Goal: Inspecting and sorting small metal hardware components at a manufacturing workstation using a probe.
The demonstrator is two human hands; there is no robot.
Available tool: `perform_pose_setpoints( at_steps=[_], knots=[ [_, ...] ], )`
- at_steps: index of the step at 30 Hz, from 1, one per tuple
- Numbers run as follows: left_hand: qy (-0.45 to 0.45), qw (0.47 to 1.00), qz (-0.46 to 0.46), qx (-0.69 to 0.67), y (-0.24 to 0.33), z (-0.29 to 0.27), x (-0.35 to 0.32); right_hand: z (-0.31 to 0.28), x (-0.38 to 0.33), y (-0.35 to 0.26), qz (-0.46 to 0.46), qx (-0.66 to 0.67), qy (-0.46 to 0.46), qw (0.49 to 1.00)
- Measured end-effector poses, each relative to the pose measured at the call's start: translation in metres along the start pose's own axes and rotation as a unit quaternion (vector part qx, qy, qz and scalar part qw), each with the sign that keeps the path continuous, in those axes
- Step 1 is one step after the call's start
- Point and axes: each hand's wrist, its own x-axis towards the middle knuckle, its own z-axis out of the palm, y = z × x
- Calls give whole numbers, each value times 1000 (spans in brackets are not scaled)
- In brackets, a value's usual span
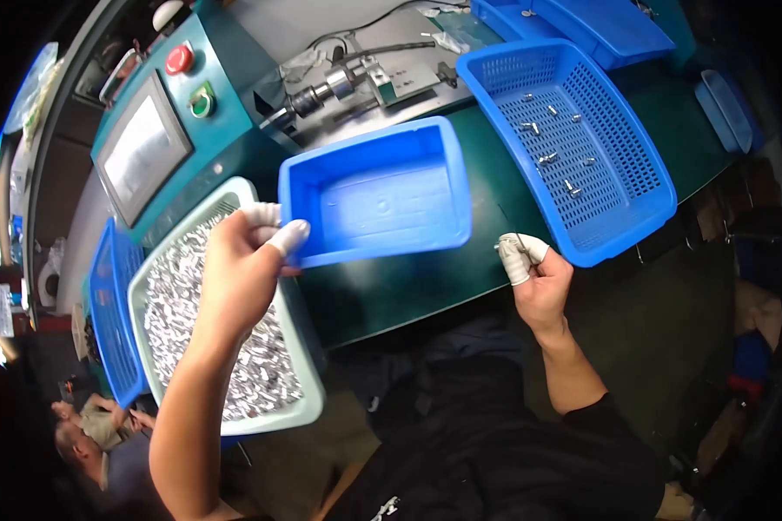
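Note:
My left hand (243, 260), with white finger cots on the fingertips, grips the left rim of an empty blue plastic tub (382, 195) and holds it tilted over the green bench. Under that hand lies a pale green tray (308, 408) filled with several small silvery metal parts (178, 304). My right hand (537, 273), also in white finger cots, pinches a small thin metal part just off the near corner of a blue mesh basket (621, 213). Several metal parts (547, 130) lie scattered in that basket.
A teal machine with a touchscreen (139, 148), a red button (179, 59) and a green button (202, 102) stands at the back left, with a metal spindle fixture (339, 87) beside it. More blue baskets (113, 321) and trays (582, 22) flank the bench. Another person (87, 434) sits lower left.

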Motion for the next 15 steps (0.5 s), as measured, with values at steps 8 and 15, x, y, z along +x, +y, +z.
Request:
perform_pose_setpoints(
  at_steps=[8,15],
  knots=[
    [33,996,-73,30,-31,50,32,-11,3,4,-31,3,-90,995],
    [145,963,-89,207,-78,80,78,6,15,-7,101,148,-171,969]
  ],
)
